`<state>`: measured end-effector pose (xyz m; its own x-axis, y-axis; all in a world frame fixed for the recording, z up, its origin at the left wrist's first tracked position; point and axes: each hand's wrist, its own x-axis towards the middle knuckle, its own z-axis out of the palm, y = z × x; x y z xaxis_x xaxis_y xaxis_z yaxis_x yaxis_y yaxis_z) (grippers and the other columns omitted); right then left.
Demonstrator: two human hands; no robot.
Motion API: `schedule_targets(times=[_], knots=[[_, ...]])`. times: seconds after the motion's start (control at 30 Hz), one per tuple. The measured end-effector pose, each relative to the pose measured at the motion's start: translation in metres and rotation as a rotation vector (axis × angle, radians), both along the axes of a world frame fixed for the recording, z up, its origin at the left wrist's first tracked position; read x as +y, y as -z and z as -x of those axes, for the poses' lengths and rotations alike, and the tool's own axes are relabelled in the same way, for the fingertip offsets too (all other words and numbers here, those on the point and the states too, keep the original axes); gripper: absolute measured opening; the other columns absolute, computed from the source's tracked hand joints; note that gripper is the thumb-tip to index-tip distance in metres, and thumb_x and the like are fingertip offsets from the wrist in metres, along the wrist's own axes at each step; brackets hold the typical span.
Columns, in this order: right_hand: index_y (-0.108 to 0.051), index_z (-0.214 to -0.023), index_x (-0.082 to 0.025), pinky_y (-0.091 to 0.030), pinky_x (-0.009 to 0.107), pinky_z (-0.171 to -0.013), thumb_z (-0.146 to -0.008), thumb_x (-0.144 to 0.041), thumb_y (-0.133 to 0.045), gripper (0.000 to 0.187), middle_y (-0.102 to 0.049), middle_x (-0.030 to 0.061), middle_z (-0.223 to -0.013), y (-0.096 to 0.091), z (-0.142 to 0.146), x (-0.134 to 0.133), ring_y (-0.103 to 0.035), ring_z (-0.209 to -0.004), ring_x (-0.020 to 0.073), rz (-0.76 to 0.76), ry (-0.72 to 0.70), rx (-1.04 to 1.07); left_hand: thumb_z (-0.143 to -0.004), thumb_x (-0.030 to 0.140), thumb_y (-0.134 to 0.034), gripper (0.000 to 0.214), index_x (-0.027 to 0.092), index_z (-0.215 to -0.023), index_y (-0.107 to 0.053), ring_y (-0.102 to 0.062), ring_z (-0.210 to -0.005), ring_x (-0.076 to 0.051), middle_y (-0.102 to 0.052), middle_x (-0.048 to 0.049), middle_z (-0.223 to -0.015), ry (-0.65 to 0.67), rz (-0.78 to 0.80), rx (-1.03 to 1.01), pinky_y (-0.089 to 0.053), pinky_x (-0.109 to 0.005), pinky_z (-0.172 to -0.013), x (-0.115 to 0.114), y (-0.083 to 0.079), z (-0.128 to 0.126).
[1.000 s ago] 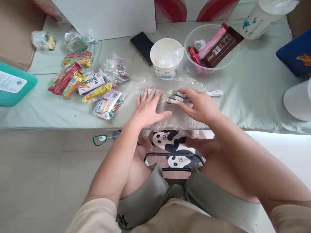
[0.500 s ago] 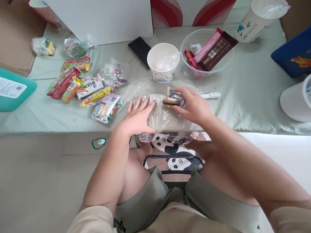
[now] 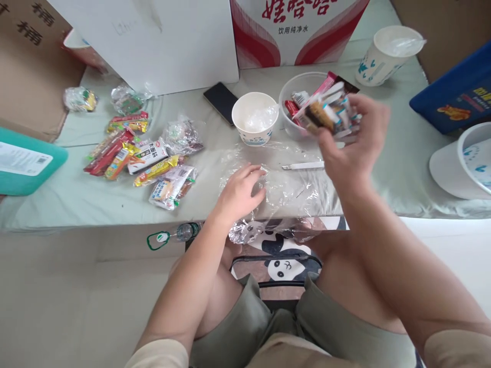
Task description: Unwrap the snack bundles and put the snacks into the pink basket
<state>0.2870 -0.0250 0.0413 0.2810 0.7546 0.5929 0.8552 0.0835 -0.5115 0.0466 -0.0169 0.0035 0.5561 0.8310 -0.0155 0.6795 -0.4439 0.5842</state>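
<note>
One snack bundle (image 3: 326, 115) in right hand (image 3: 355, 148); one plastic sheet (image 3: 291, 191) under left hand (image 3: 240, 191)

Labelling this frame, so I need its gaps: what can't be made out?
Head view: snack packets in the right hand, motion-blurred, print unreadable.
Head view: clear bowl, contents partly hidden by those packets.
Head view: teal box, cut off by the left edge.
</note>
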Motion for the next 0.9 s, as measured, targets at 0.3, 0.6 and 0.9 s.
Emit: schedule_targets(times=[0.3,0.6,0.9], knots=[[-0.042,-0.154,-0.028,-0.044,0.058,-0.11,-0.098,-0.039,-0.057,0.059,-0.055,0.0203,-0.145,0.018,-0.037,0.035,-0.049,-0.139,0.0395,0.173,-0.097,-0.082,-0.094,0.019,-0.06,0.042,0.018,-0.135,-0.065,-0.047,-0.152,-0.031,-0.061,-0.0124,-0.153,0.012,0.019,0.064,-0.044,-0.052,-0.126,0.003,0.001,-0.006],[-0.065,-0.123,-0.026,-0.051,0.058,-0.102,-0.096,-0.026,-0.047,0.033,-0.068,0.0172,-0.125,0.003,-0.002,0.001,-0.06,-0.126,0.0362,0.12,-0.129,-0.009,-0.095,0.02,-0.06,0.038,0.017,-0.132,-0.066,-0.05,-0.15,-0.031,-0.063,-0.0128,-0.149,-0.002,0.005,0.01,-0.044,-0.052,-0.125,0.003,0.008,-0.003],[-0.064,-0.128,-0.024,-0.049,0.062,-0.103,-0.089,-0.03,-0.06,0.039,-0.061,0.0189,-0.135,0.038,0.01,-0.024,-0.058,-0.127,0.0405,0.303,-0.22,-0.141,-0.104,0.027,-0.04,0.038,0.022,-0.128,-0.069,-0.046,-0.152,-0.029,-0.06,-0.0094,-0.151,-0.186,-0.029,-0.097,-0.033,-0.054,-0.13,0.009,0.01,0.011]])
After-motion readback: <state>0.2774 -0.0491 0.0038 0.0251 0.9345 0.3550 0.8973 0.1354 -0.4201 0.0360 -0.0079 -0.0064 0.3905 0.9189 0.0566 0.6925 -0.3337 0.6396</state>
